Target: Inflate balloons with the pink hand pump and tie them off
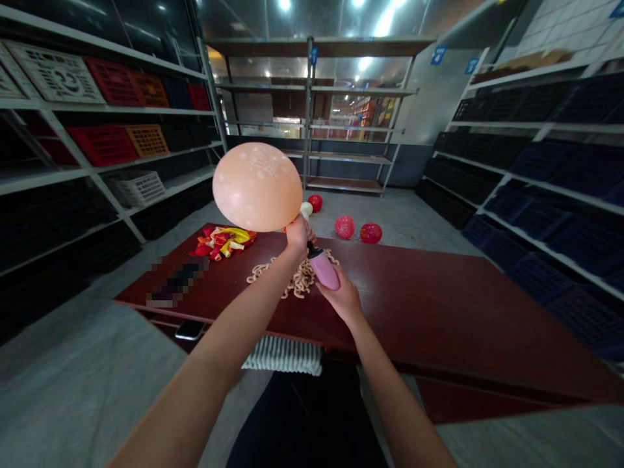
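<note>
A large peach balloon [257,187] with pale printed marks is inflated and floats up to the left of my hands. My left hand [297,233] is closed around its neck, at the black nozzle end of a pink hand pump [324,270]. My right hand [344,294] grips the lower body of that pump, which slants over the table. Below them a heap of tan, curled strips [299,279] lies on the dark red table [414,305]. Whether the nozzle sits inside the balloon's neck is hidden by my left fingers.
Limp red, yellow and pale balloons [224,240] are piled at the table's left. A blurred dark object [178,283] lies in front of them. Several inflated balloons [345,227] rest on the floor beyond. Shelves with crates [110,144] stand on both sides.
</note>
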A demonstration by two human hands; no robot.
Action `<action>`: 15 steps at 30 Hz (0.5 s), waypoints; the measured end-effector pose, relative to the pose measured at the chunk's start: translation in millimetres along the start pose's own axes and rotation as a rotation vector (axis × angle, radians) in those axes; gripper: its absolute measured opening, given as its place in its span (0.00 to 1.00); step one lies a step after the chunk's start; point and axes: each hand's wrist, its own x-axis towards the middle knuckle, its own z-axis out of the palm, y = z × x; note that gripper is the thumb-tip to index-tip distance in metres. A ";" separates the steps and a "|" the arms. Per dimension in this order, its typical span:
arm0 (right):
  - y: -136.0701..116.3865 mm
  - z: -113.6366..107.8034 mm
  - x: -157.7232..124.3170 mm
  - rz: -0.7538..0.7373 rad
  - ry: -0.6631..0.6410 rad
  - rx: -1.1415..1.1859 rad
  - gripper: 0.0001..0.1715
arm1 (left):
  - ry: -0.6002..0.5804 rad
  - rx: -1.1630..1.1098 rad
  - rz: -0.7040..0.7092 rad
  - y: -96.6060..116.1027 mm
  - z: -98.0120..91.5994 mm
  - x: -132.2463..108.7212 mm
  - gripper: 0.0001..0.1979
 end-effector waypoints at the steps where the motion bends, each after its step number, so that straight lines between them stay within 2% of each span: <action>1: -1.5 -0.2 -0.5 -0.020 -0.011 -0.019 0.33 | 0.003 -0.009 0.008 2.0 -5.6 -1.3 0.21; 7: -6.9 1.7 -5.4 -0.144 -0.041 -0.191 0.36 | 0.041 -0.066 0.088 26.8 -34.7 -9.2 0.21; 11: -10.6 0.7 -9.0 -0.229 -0.069 -0.258 0.35 | 0.157 -0.099 0.132 54.7 -49.0 -10.1 0.20; 15: -13.6 0.3 -10.8 -0.257 -0.059 -0.272 0.33 | 0.199 -0.096 0.178 86.3 -60.3 -6.1 0.20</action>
